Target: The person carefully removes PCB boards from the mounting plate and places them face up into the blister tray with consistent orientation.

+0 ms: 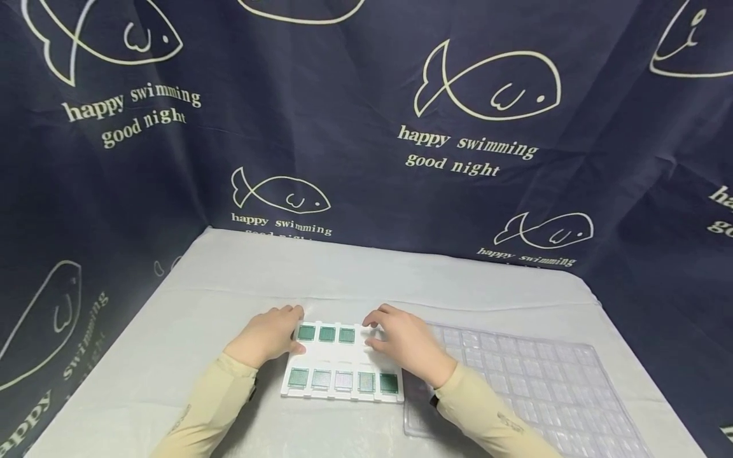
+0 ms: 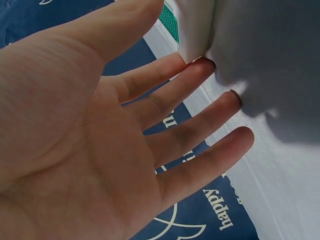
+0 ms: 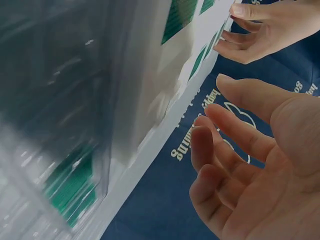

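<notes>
Blue curtain [image 1: 355, 127] behind, I see the straight-fingered left hand [image 1: 270, 333] touching the white tray [image 1: 338, 353], right hand [image 1: 411, 342] loosely curled, empty (only its camera shows green through the clear tray [image 1: 541, 375]).

The white tray [image 1: 338, 353] looks like smooth, opaque plastic with a mostly matt finish, while the green squares [image 1: 346, 335] set in it have a finely patterned face, some catching a pale sheen. The clear tray [image 1: 525, 367] is see-through, glossy plastic, moulded into ridged compartments that throw back bright glints. White, smooth sheeting with a soft sheen and faint creases covers the surface [image 1: 132, 381], the dark blue curtain [image 1: 355, 127] is matt, lightly rumpled printed cloth, and the cream sleeves [image 1: 209, 404] are smooth fabric.
</notes>
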The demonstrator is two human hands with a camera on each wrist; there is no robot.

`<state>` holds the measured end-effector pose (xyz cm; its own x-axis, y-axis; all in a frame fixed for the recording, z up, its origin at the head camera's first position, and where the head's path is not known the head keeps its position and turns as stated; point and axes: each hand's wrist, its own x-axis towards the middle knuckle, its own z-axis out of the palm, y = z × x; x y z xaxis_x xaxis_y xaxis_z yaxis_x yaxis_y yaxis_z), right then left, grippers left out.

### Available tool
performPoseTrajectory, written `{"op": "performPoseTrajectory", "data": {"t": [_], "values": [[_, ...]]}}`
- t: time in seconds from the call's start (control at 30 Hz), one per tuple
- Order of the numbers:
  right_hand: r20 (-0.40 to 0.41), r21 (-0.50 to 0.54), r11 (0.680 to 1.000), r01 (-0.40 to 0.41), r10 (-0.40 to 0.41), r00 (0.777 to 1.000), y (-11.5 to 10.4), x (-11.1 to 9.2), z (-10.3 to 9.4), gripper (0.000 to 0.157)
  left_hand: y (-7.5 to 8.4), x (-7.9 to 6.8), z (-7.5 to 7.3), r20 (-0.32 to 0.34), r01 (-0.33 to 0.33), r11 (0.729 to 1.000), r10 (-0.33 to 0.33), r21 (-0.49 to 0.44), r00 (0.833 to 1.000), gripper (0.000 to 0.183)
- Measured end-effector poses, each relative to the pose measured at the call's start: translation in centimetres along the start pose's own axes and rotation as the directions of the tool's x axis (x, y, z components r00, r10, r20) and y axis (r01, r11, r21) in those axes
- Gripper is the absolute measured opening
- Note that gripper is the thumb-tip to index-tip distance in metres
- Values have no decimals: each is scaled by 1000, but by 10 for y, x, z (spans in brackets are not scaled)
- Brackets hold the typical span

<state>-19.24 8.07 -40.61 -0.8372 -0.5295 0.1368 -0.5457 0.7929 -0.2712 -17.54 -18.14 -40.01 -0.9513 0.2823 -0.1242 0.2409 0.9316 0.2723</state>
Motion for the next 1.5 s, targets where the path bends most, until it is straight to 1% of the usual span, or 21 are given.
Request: {"op": "performPoseTrajectory", "data": {"t": [0.17,0.37,0.57,0.83,1.2,1.5], "values": [[21,-24,999,32,-32,999,-4,6,6,28,1,3,3,0,-6,1000,6,-2,1000,51],[35,-68,995,78,-75,997,-10,13,13,30,1,3,7,5,4,1000,-4,2,1000,52],[60,-71,994,78,-73,996,-15,18,17,30,1,2,8,4,6,1000,-6,-2,1000,52],[70,-110,988,113,-106,992,-15,21,22,32,2,3,7,0,2,1000,-2,-10,1000,51],[73,-95,988,122,-115,991,-17,29,20,32,1,2,2,4,10,1000,-10,-21,1000,49],[71,-94,987,128,-122,990,-17,32,21,30,-1,2,2,-4,5,1000,-5,-9,1000,48]]}}
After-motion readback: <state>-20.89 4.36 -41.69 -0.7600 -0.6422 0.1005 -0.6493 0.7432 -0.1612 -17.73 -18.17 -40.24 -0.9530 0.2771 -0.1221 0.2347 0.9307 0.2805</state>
